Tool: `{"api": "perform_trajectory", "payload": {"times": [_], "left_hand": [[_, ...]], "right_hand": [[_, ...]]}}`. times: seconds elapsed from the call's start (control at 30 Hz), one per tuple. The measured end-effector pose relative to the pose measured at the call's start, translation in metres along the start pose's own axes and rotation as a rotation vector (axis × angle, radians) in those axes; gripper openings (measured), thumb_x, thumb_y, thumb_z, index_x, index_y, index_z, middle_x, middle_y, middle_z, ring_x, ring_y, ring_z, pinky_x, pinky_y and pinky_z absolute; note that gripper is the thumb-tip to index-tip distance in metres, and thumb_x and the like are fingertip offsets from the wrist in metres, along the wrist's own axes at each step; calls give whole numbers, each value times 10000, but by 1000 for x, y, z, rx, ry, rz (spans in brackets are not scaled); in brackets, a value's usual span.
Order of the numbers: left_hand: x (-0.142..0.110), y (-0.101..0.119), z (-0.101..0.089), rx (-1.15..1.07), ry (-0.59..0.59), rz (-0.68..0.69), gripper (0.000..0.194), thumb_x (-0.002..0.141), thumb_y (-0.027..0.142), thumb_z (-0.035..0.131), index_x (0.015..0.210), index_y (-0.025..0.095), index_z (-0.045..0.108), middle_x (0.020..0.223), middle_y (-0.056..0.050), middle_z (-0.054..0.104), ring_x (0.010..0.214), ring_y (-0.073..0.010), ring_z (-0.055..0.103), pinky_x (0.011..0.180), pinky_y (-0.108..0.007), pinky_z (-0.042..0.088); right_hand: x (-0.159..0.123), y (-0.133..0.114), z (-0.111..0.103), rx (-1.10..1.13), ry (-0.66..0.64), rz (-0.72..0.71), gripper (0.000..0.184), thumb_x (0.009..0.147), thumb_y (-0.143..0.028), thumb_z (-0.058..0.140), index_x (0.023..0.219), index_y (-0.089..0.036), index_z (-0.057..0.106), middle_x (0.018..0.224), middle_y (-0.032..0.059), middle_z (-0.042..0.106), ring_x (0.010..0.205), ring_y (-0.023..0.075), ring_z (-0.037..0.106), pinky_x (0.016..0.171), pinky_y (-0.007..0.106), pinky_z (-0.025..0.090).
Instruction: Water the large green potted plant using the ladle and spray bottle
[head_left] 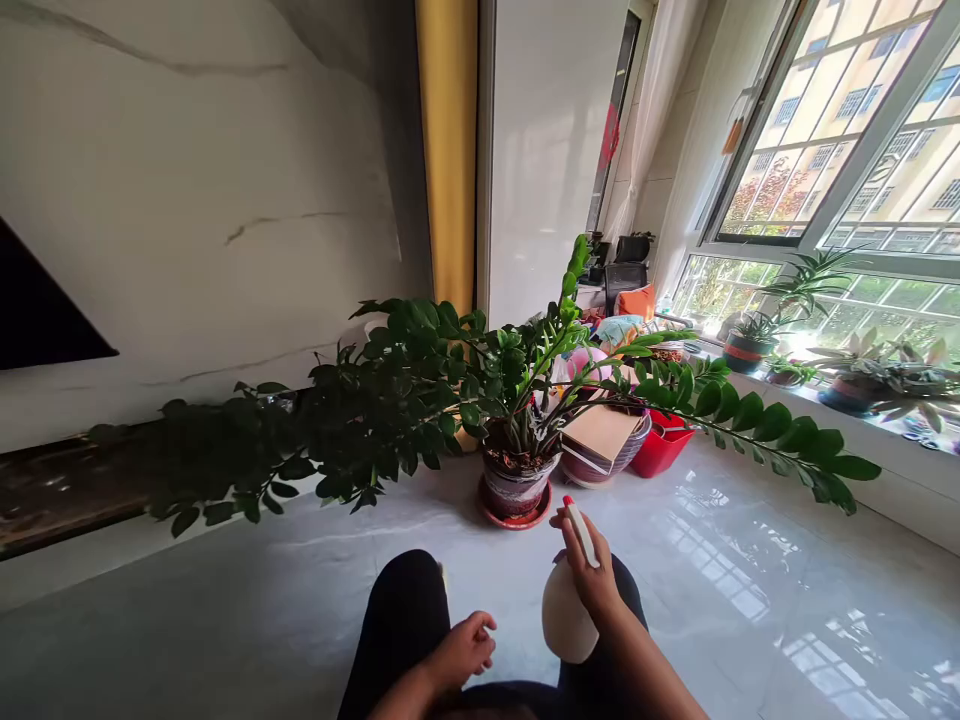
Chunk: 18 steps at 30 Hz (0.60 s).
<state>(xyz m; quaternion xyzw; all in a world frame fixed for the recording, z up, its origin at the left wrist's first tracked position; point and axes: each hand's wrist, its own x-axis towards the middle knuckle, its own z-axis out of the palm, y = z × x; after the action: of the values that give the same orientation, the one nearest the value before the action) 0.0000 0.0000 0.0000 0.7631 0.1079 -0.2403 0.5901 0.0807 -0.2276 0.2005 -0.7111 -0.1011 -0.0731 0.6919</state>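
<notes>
A large green potted plant [517,400] stands on the glossy floor in front of me, in a dark pot [516,485] on a red saucer, with long leafy stems spreading left and right. My right hand [592,570] grips a pale spray bottle [566,615] with a white trigger head and red nozzle, pointed toward the pot and a short way from it. My left hand [466,648] rests over my dark-clothed knee [405,610], fingers loosely curled and holding nothing.
Behind the plant sit a basket with cardboard [604,440], a red tub [664,445] and assorted clutter. Small potted plants [750,340] line the window sill [892,450] on the right. A marble wall and a low dark ledge [67,485] run along the left.
</notes>
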Motion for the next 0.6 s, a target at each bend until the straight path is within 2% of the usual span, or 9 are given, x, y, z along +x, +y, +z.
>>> {"api": "perform_trajectory", "payload": {"times": [0.1,0.23,0.33,0.4,0.53,0.6], "left_hand": [[0,-8,4,70,-15,-40,401,679,453,740,949,253,521,748,45,520,711,-178,568,715,-331,419],[1,-11,7,116,15,-43,323,715,375,708,950,254,524,786,40,536,734,-177,566,741,-332,426],[3,-6,10,148,12,-43,287,729,357,692,940,252,528,798,37,537,751,-183,582,758,-338,444],[3,-2,12,178,2,-37,278,734,362,694,940,251,545,801,37,537,773,-190,593,774,-341,456],[1,5,12,251,-33,-4,260,739,315,686,971,242,595,861,12,596,845,-210,614,821,-348,480],[0,7,11,282,-49,12,262,744,281,672,995,235,615,925,-11,632,874,-218,622,844,-351,488]], "right_hand": [[2,22,2,-9,21,43,612,901,-767,630,998,-173,739,937,129,721,790,266,694,503,327,606],[-2,50,-3,-29,48,141,612,869,-796,641,876,-186,697,734,61,661,660,227,651,454,314,585],[-8,59,-9,-34,80,164,605,863,-796,648,815,-193,662,659,33,618,607,207,629,453,305,579],[-10,57,-13,-40,89,140,585,871,-780,653,829,-196,667,702,44,639,630,213,641,461,310,590],[-12,44,-15,-46,52,53,509,930,-694,646,1031,-200,717,993,113,728,806,252,696,529,326,632],[-13,40,-15,-56,61,25,502,949,-670,638,1096,-197,716,1046,122,731,845,254,700,568,326,639]]}}
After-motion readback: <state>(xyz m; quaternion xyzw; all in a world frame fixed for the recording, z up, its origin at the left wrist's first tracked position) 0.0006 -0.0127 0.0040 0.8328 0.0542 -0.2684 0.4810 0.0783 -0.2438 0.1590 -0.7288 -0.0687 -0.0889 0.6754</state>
